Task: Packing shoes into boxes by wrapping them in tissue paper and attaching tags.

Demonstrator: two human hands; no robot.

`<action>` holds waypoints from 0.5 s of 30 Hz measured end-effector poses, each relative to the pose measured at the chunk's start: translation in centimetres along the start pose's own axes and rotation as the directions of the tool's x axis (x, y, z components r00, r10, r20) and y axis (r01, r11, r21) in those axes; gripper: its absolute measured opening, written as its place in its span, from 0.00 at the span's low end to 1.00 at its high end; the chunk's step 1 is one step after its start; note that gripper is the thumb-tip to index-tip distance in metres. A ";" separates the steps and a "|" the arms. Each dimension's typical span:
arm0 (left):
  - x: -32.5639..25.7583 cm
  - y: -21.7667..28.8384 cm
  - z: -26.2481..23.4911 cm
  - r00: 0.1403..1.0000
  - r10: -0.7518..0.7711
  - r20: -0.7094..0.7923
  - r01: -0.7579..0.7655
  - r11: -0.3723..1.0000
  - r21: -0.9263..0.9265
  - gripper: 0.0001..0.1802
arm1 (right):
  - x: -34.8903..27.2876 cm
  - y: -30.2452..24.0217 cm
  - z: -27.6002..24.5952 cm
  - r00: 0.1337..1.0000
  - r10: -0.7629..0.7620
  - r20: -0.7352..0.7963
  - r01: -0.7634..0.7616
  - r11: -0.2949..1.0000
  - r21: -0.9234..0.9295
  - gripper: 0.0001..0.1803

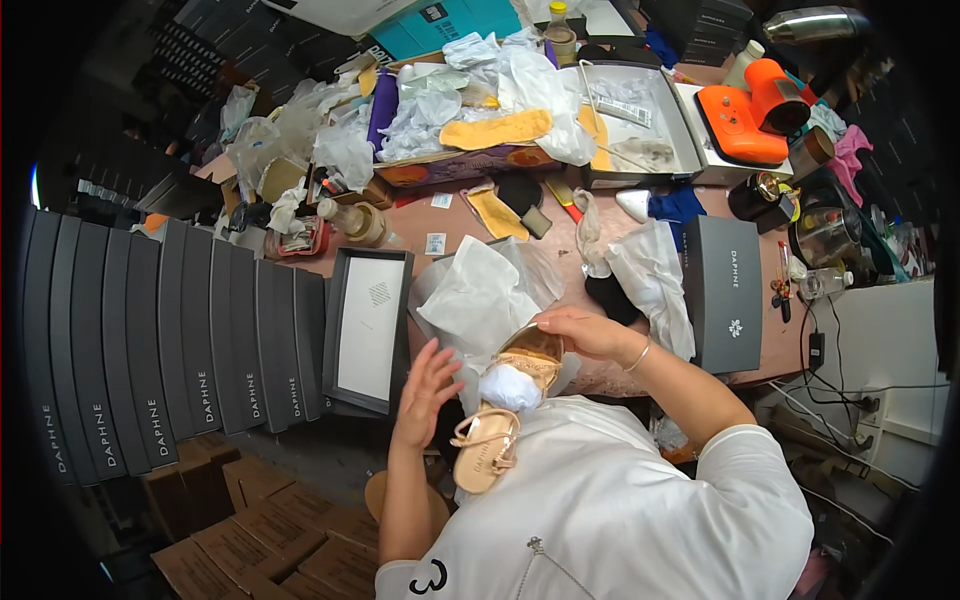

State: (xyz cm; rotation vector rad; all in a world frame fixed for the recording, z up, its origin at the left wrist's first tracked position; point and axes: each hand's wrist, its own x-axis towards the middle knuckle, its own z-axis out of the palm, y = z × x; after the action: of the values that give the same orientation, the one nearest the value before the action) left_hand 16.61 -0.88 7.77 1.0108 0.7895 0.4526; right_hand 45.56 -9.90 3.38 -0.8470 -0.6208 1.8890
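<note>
The right hand [588,335] holds the sandal [487,442] by its heel end, white paper [512,388] inside, while the left hand [428,392], spread wide, hovers beside it.

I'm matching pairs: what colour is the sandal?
The sandal is beige, seen best in the head view.

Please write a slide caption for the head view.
Right hand holding a beige sandal with a white wad inside, left hand open beside it, white paper beyond.
</note>
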 end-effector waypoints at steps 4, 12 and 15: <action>1.0 0.5 6.3 0.966 -0.158 0.203 0.206 0.948 -0.242 0.31 | 0.6 1.4 0.8 0.995 0.097 -0.029 -0.096 0.995 0.028 0.21; 0.2 -1.0 5.6 0.884 -0.404 0.236 0.446 0.880 -0.162 0.16 | -4.6 3.9 -8.8 0.709 -0.587 -0.391 -0.379 0.150 -0.913 0.16; 0.5 -0.7 5.0 0.903 -0.366 0.225 0.404 0.901 -0.156 0.11 | -4.4 4.1 -8.9 0.736 -0.558 -0.383 -0.455 0.011 -0.890 0.20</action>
State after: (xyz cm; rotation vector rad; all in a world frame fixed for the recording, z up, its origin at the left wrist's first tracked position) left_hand 20.77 -3.74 8.49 0.6749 0.7332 0.0846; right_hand 51.54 -15.01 -3.90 -2.3020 -1.5384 0.4265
